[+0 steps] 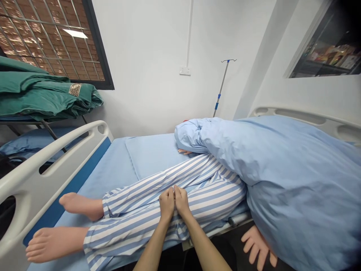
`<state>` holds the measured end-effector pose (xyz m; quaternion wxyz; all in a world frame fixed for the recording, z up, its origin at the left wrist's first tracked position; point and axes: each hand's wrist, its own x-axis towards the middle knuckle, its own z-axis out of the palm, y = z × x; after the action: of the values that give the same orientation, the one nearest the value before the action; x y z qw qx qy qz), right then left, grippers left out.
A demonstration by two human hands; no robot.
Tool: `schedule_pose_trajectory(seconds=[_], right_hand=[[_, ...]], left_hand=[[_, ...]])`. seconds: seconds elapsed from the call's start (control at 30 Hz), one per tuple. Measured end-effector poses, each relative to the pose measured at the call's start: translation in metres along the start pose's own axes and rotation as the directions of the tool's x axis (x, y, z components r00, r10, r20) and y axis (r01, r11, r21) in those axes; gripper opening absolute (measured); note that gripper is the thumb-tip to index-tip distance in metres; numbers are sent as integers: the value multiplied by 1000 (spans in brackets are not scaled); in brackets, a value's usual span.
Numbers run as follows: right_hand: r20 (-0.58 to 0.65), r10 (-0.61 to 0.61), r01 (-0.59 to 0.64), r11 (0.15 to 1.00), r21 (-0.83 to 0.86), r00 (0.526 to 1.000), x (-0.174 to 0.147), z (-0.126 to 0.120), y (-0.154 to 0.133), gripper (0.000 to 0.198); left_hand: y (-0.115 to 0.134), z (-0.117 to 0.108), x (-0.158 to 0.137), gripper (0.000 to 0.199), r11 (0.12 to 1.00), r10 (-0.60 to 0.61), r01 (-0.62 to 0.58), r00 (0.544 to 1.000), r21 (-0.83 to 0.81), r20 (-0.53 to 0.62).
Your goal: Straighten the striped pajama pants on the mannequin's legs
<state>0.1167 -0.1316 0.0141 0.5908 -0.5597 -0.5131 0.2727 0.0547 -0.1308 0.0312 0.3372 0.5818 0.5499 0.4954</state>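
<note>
My left hand [167, 202] and my right hand [181, 199] are side by side, closed into fists on the near leg of the blue-and-white striped trousers [217, 199]. The cloth is bunched just below them; their fingertips are hidden. The trousers are on a manikin lying on the bed, legs stretched to the left. Its bare feet [46, 242] point toward the footboard. A light blue quilt [270, 158] covers its upper body. One manikin hand [256, 246] hangs over the near bed edge, and part of another [184, 151] shows under the quilt.
A bed footboard [60, 150] stands at left, and a headboard [299, 114] is behind the quilt. An IV pole [221, 90] rises behind the bed. Green bedding [42, 92] is piled on another bed at far left. A wall socket [185, 70] is above.
</note>
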Motion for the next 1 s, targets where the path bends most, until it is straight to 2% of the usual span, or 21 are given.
schedule_pose_trajectory(seconds=[0.13,0.27,0.37,0.5,0.7,0.77,0.87,1.0], right_hand=[[15,-4,5,998,-61,1000,5,-2,-8,37],[17,-93,95,982,-161,996,11,-13,-17,38],[46,-107,114,965,-236,993,9,-20,-13,39],[40,-100,108,948,-300,994,4,-21,-2,38],[-2,-52,51,978,-204,999,7,-23,1,39],[-30,-40,34,984,-173,999,8,-25,2,39],[-69,-29,21,992,-125,997,7,-26,4,36],[-49,-7,4,998,-62,999,7,-27,3,36]], left_hand=[[-10,-1,0,38,998,30,-32,999,47,32],[-9,1,-1,40,993,89,-92,995,73,52],[-10,2,-2,40,988,116,-123,991,93,72],[-11,2,-2,39,995,81,-86,993,54,90],[7,14,1,36,973,-97,101,995,-208,32],[11,21,-4,35,958,-122,126,992,-256,30],[8,28,-14,36,982,-73,77,997,-170,27],[0,29,-21,37,999,12,-12,1000,-31,11]])
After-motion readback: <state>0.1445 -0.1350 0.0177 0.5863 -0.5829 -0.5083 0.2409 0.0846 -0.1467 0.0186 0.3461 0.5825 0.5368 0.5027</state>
